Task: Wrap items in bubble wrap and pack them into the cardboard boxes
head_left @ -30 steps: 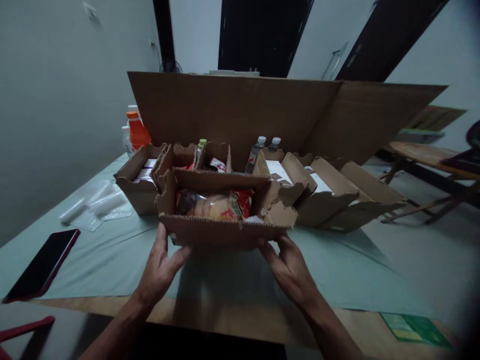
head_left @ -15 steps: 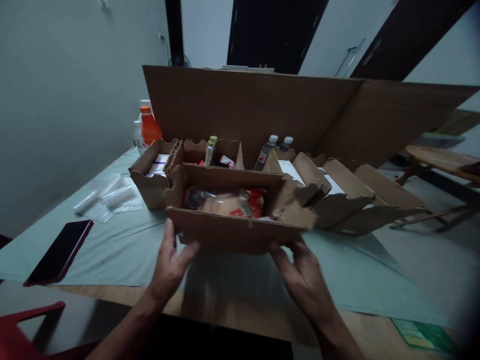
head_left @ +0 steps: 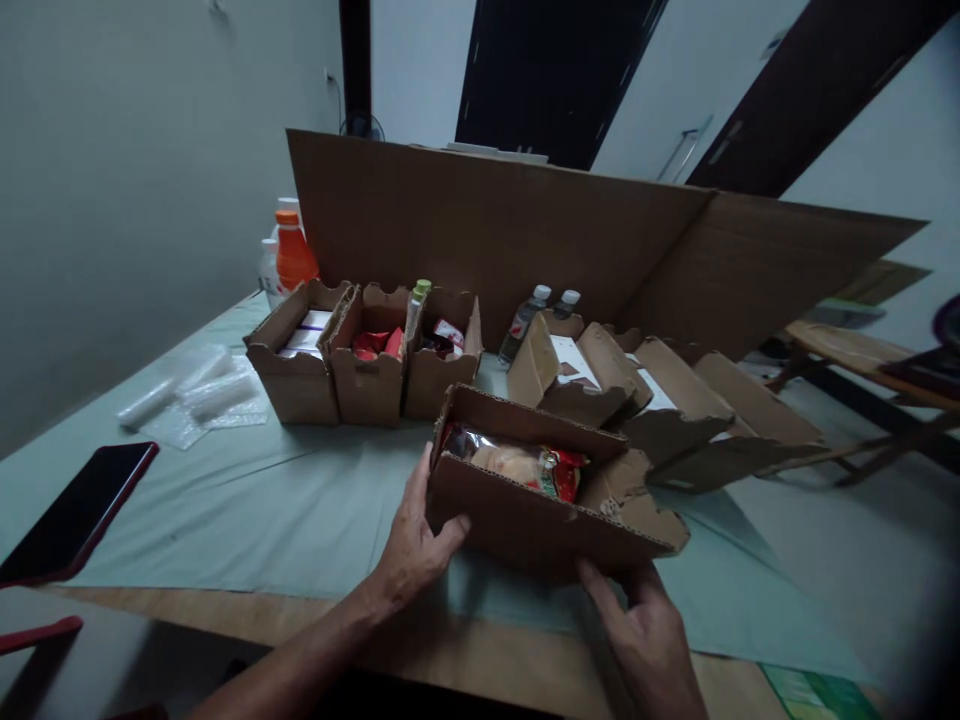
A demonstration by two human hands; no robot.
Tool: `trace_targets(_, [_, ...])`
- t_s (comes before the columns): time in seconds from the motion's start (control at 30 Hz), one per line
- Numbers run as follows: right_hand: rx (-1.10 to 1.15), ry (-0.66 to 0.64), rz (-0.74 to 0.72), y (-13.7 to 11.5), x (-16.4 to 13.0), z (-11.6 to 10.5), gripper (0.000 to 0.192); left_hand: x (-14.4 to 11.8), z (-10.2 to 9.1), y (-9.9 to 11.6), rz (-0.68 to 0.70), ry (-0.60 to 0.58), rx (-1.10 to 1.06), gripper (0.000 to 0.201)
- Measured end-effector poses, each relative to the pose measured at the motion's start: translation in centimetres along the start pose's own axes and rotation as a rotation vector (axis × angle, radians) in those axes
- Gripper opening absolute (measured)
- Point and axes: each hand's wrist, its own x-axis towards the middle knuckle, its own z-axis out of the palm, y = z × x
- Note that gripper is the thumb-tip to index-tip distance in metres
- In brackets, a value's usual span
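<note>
Between my two hands is an open-topped cardboard box (head_left: 517,515), tilted down toward the right. Inside it lies a clear snack packet (head_left: 521,465) with red and green print and pale pieces in it. My left hand (head_left: 420,540) grips the box's left end, thumb on the near side and fingers behind. My right hand (head_left: 637,615) holds the lower right part, thumb in front and fingers partly hidden underneath. Just behind stands a cardboard box with red packets (head_left: 377,345), beside another box (head_left: 444,385) with dark and white packs in it.
A box of white cartons (head_left: 304,335) stands at the left end. Tilted cardboard boxes (head_left: 675,430) fill the right, near clear bottles (head_left: 525,325). Bubble wrap (head_left: 199,395) and a phone (head_left: 82,510) lie at left. A tall cardboard panel (head_left: 480,220) rises behind.
Both hands have carried the box to the right and nearer to me, and it has turned so its right end dips. The boxes with red packets and dark packs are now uncovered.
</note>
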Motion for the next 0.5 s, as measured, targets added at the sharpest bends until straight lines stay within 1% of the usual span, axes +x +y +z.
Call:
trace_targets(0.07, [0.031, 0.005, 0.000, 0.4, -0.2, 0.4, 0.050, 0.8, 0.1, -0.2, 0.007, 0.006, -0.004, 0.080])
trace_targets(0.17, [0.088, -0.044, -0.013, 1.8, 0.4, 0.8, 0.054, 1.3, -0.5, -0.2, 0.010, 0.029, 0.040, 0.074])
trace_targets(0.23, [0.142, -0.065, -0.031, 3.7, 1.5, 0.8, 0.064, 0.8, -1.0, -0.4, -0.010, 0.053, 0.096, 0.071])
trace_targets(0.3, [0.225, -0.076, -0.039, 5.8, 2.9, 0.6, 0.077, -0.3, -1.4, -0.7, -0.049, 0.088, 0.151, 0.070])
trace_targets(0.37, [0.312, -0.120, -0.041, 7.3, 4.3, 0.4, 0.083, -1.6, -1.5, -1.2, -0.092, 0.102, 0.189, 0.068])
trace_targets(0.43, [0.357, -0.222, -0.045, 7.9, 5.5, 0.1, 0.077, -2.5, -1.3, -1.8, -0.107, 0.090, 0.209, 0.067])
trace_targets(0.5, [0.352, -0.334, -0.046, 7.6, 6.5, 0.2, 0.065, -2.6, -0.7, -2.3, -0.078, 0.086, 0.229, 0.067])
